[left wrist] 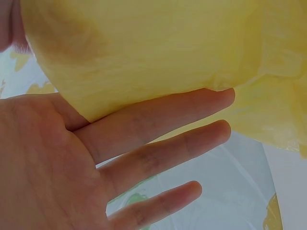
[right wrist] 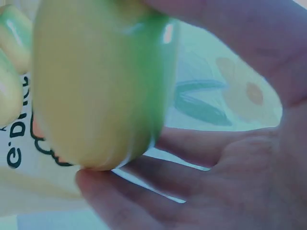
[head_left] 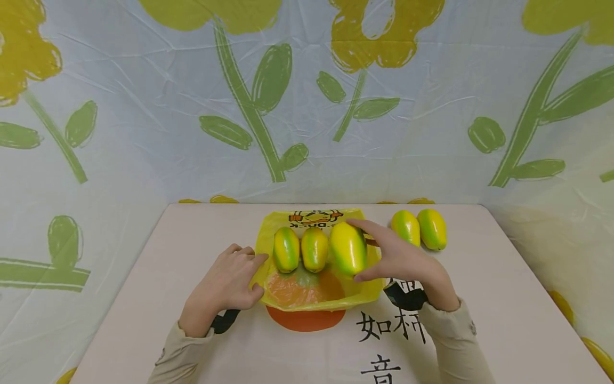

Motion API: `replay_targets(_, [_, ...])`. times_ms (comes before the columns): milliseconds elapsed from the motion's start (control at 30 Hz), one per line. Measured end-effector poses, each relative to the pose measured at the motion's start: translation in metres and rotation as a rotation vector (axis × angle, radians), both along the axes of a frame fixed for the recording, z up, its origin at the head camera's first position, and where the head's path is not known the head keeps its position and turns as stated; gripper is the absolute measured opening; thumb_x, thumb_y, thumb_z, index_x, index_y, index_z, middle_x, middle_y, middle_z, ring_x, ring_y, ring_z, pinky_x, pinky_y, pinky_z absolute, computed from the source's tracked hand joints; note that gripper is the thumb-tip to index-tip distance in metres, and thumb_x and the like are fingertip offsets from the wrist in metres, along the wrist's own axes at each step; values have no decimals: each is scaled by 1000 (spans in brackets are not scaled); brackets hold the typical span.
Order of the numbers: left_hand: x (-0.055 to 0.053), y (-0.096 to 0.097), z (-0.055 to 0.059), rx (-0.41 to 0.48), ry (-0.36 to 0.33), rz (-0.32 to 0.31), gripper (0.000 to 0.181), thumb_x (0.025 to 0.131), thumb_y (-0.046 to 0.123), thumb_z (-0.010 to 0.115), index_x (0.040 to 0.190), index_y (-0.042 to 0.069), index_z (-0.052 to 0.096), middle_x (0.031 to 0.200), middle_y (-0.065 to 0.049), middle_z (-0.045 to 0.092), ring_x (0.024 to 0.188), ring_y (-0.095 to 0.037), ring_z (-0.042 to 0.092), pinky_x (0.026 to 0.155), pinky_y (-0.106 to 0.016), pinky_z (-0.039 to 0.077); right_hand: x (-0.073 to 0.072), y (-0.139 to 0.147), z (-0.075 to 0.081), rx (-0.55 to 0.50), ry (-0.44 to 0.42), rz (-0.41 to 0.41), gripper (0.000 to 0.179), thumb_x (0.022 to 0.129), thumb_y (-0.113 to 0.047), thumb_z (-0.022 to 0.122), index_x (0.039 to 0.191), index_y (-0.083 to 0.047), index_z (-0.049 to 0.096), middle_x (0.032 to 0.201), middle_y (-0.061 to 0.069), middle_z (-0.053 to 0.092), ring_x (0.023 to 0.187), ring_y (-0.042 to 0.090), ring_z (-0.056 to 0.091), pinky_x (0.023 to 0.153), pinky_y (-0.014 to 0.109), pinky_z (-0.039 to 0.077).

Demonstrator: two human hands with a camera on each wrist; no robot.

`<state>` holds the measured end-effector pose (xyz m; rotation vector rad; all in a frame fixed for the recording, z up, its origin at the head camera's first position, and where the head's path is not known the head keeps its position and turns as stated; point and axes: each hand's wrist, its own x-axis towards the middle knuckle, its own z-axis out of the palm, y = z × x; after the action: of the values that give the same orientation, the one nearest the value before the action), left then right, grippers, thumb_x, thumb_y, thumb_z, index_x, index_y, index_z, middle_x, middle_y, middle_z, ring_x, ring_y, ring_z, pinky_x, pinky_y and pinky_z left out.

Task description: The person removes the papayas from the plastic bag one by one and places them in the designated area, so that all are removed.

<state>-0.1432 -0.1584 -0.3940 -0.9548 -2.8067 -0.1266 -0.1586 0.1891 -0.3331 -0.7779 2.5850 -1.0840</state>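
Observation:
My right hand [head_left: 395, 253] grips a yellow-green mango [head_left: 348, 249] between thumb and fingers, over the right part of a yellow plastic bag [head_left: 366, 290]. In the right wrist view this mango [right wrist: 96, 86] fills the space between thumb and fingertips. Two more mangoes, the left one [head_left: 286, 249] and the middle one [head_left: 314, 249], stand side by side within the bag's outline. At the bag's left edge is my left hand [head_left: 232, 277]. Its fingers [left wrist: 163, 160] are straight and spread in the left wrist view, with the bag film [left wrist: 144, 52] lying across the index finger.
Two other mangoes, one nearer [head_left: 405, 228] and one farther right [head_left: 432, 229], lie on the pale table [head_left: 158, 266] at the back right. Black characters [head_left: 379, 326] mark the tabletop. A flower-printed sheet [head_left: 168, 133] hangs behind the table.

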Motion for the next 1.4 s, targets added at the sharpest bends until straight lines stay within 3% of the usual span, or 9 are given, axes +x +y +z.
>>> replay_targets(200, [0, 0, 0, 1, 2, 4, 49, 67, 22, 61, 111, 4, 71, 85, -5, 69, 86, -23, 62, 85, -44, 46, -5, 19, -5, -132, -15, 28, 102, 70, -21, 89, 154, -12, 32, 153, 7, 39, 136, 32, 43, 109, 53, 35])
replay_targets(433, [0, 1, 1, -1, -2, 6, 49, 67, 21, 60, 111, 4, 71, 83, -4, 68, 87, -22, 61, 86, -44, 45, -16, 41, -18, -361, -20, 128, 100, 73, -2, 84, 155, -7, 28, 154, 9, 37, 135, 22, 42, 107, 23, 36])
replay_targets(567, [0, 1, 1, 0, -7, 7, 49, 67, 21, 60, 111, 4, 71, 82, -4, 68, 87, -22, 61, 86, -44, 46, -19, 56, -26, -454, -43, 175, 101, 73, 9, 79, 157, -7, 24, 155, 12, 34, 136, 20, 43, 106, 26, 39])
replay_targets(800, [0, 0, -1, 2, -10, 6, 48, 67, 19, 61, 111, 4, 71, 84, -5, 69, 86, -23, 61, 85, -44, 46, -23, 78, -38, -652, -15, 304, 101, 69, 25, 68, 154, 7, 17, 155, 24, 27, 134, 27, 42, 107, 29, 39])
replay_targets(967, [0, 1, 0, 6, -9, 0, 48, 66, 19, 60, 110, 3, 71, 81, -4, 68, 85, -23, 61, 85, -44, 45, -21, 88, -42, -717, -1, 295, 101, 67, 27, 64, 153, 10, 14, 155, 23, 27, 132, 26, 41, 107, 28, 38])
replay_targets(1400, [1, 1, 0, 5, -20, 11, 48, 67, 20, 59, 111, 3, 70, 84, -5, 69, 85, -22, 61, 84, -44, 46, -26, 105, -54, -742, 39, 214, 99, 67, 28, 60, 153, 10, 14, 156, 23, 25, 131, 26, 40, 105, 27, 40])
